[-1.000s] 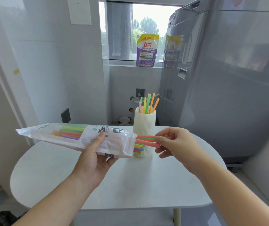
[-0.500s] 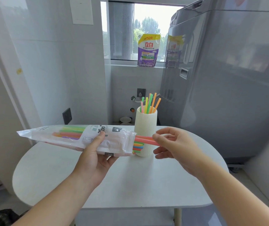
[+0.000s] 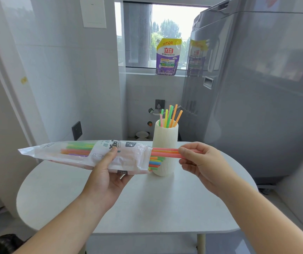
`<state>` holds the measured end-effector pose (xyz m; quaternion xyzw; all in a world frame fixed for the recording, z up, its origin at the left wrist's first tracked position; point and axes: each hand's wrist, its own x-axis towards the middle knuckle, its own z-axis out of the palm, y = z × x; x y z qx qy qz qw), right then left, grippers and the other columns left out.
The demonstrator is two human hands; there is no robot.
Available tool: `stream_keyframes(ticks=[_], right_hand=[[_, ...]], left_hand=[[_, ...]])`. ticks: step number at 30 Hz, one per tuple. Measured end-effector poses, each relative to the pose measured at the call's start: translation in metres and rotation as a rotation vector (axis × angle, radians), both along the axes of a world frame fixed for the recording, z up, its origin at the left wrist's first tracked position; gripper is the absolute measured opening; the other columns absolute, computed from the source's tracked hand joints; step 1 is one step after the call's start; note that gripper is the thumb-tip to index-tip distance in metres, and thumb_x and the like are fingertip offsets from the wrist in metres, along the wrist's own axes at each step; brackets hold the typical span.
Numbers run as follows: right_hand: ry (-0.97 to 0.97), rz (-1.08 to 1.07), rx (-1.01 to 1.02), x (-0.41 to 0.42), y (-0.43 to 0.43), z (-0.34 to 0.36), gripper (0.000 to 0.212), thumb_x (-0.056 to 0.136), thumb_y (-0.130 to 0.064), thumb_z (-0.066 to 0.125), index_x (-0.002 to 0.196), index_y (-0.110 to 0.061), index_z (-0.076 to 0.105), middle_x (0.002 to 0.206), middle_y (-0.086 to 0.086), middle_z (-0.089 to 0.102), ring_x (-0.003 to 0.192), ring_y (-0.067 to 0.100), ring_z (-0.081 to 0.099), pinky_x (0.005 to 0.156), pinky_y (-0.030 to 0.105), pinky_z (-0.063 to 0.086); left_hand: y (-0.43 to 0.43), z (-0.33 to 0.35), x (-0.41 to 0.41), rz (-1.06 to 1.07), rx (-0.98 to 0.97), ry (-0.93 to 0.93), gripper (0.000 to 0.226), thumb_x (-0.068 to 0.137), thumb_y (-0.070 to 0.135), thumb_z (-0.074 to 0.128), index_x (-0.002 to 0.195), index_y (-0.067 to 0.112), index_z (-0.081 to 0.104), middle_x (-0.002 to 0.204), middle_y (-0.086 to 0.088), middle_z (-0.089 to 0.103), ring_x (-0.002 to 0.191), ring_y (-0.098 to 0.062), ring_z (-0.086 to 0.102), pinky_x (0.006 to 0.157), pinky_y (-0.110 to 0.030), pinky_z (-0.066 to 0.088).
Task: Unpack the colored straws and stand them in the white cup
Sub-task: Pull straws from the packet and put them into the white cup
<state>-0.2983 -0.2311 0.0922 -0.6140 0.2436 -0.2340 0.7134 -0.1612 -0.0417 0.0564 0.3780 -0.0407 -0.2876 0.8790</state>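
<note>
My left hand (image 3: 108,173) grips a clear plastic straw packet (image 3: 84,154), held level above the table with its open end to the right. Colored straw ends (image 3: 155,163) stick out of that opening. My right hand (image 3: 200,162) pinches a few pink and orange straws (image 3: 165,152) that are partly drawn out of the packet, in front of the white ribbed cup (image 3: 164,154). The cup stands upright on the table and holds several straws (image 3: 171,116) in green, yellow, pink and orange.
The white oval table (image 3: 147,204) carries the cup. A grey washing machine (image 3: 257,88) stands close on the right. A purple detergent pouch (image 3: 168,57) sits on the window sill behind. White tiled wall on the left with a dark socket (image 3: 77,130).
My right hand has drawn the pinched straws a little further right out of the packet. The left hand and the packet have stayed nearly still.
</note>
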Motion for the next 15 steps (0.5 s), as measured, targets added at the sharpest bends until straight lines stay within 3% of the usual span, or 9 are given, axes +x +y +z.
stream_keyframes(ticks=[6,11,15], right_hand=[[-0.075,-0.101,0.126,0.003,0.003,-0.002,0.026,0.087,-0.010,0.075,0.110,-0.004,0.064,0.077,0.013,0.072,0.062,0.020,0.069,0.060,0.027,0.059],[-0.135,-0.115,0.241,0.006,0.007,-0.004,0.037,0.086,-0.011,0.075,0.118,-0.004,0.059,0.084,0.013,0.071,0.062,0.020,0.069,0.058,0.026,0.058],[-0.220,-0.087,0.485,0.013,0.019,-0.009,0.037,0.076,-0.016,0.078,0.107,-0.006,0.062,0.079,0.007,0.067,0.059,0.013,0.066,0.054,0.021,0.057]], left_hand=[[-0.001,0.004,-0.003,0.010,-0.009,0.010,0.014,0.095,0.022,0.068,0.109,0.021,0.068,0.089,-0.003,0.079,0.082,-0.019,0.075,0.071,-0.038,0.065],[0.000,0.005,-0.002,0.001,-0.013,0.000,0.018,0.094,0.022,0.067,0.113,0.020,0.068,0.088,-0.003,0.078,0.079,-0.018,0.074,0.065,-0.034,0.064],[-0.001,0.006,-0.004,-0.004,-0.016,-0.013,0.019,0.095,0.022,0.066,0.114,0.020,0.068,0.089,-0.003,0.079,0.075,-0.017,0.076,0.069,-0.036,0.064]])
